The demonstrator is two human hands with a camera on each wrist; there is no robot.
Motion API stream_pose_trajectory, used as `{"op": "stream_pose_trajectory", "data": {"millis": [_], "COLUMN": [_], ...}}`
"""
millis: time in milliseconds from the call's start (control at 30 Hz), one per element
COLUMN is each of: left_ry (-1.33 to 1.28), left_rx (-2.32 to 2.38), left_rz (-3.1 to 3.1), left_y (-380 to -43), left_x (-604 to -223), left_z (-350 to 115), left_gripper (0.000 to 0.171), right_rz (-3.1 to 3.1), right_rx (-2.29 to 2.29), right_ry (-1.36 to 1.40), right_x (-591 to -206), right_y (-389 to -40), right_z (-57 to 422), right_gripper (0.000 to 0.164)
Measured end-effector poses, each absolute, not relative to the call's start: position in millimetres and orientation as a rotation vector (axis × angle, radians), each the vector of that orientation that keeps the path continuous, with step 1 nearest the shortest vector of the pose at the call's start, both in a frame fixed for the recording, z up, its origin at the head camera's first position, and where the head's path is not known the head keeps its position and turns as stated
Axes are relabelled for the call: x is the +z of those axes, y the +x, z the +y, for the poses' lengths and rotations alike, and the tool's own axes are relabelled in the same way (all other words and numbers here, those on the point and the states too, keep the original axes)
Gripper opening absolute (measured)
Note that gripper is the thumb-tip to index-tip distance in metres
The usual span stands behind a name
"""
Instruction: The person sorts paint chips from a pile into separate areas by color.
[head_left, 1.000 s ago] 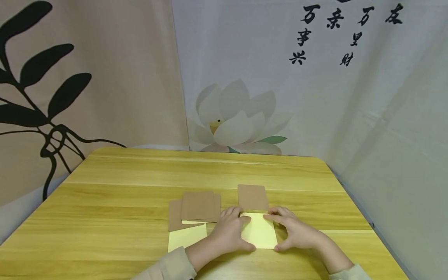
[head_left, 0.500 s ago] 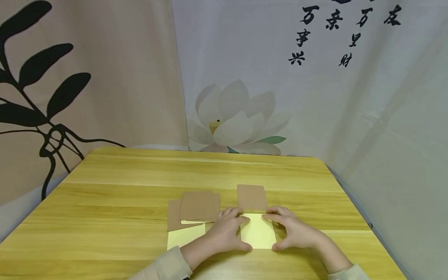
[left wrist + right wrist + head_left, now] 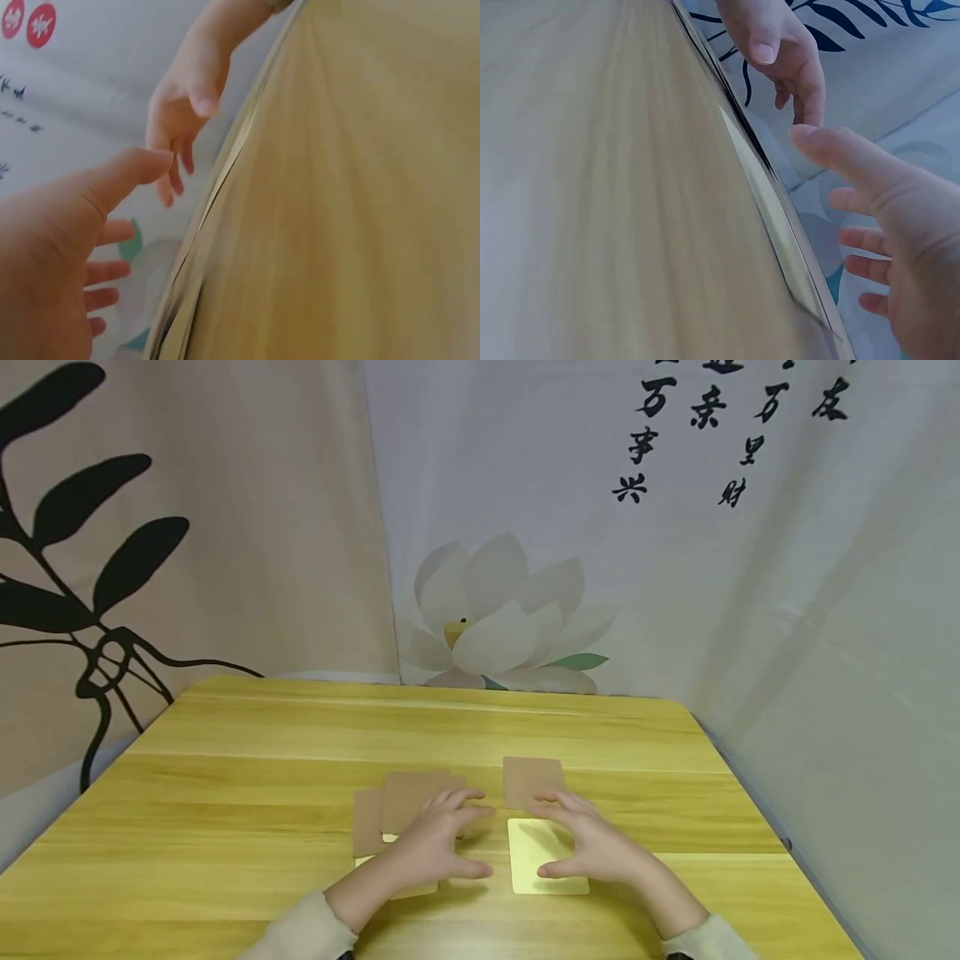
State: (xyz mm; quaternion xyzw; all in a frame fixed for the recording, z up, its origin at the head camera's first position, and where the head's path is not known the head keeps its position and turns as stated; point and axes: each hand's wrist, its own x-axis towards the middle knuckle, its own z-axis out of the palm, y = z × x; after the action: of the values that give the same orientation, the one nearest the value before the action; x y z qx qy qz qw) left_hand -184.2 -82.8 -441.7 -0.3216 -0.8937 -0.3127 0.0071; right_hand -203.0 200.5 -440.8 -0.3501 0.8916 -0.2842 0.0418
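In the head view, a square pale-yellow card point(image 3: 525, 864) lies flat on the wooden table, just in front of a square brown card point(image 3: 528, 779). My right hand point(image 3: 592, 845) hovers over the yellow card's right part, fingers spread and nothing in them. To the left, my left hand point(image 3: 438, 842) is held above a group of overlapping brown cards point(image 3: 408, 797) and hides part of them. Another yellow card point(image 3: 420, 890) shows partly beneath the left wrist. Both wrist views show the hands raised off the table, palms facing, thumb apart from fingers.
The yellow wood-grain table point(image 3: 262, 827) stretches out on both sides of the cards. Behind it hangs a light curtain point(image 3: 495, 468) with a printed lotus, dark leaves and black characters.
Both hands have let go of the right yellow card's sides and risen. My left hand has moved left over the brown cards; my right hand has shifted slightly left over the yellow card.
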Motion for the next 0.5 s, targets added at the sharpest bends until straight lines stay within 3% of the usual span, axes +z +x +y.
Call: {"op": "stream_pose_trajectory", "data": {"millis": [500], "left_ry": [-0.839], "left_rx": [-0.842], "left_rz": [-2.765], "left_y": [-196], "left_x": [-445], "left_z": [-144], "left_gripper": [0.074], "right_rz": [2.736], "right_rx": [-0.872], "right_ry": [-1.151], "right_x": [-433], "right_y": [-215], "right_z": [146], "right_gripper": [0.076]}}
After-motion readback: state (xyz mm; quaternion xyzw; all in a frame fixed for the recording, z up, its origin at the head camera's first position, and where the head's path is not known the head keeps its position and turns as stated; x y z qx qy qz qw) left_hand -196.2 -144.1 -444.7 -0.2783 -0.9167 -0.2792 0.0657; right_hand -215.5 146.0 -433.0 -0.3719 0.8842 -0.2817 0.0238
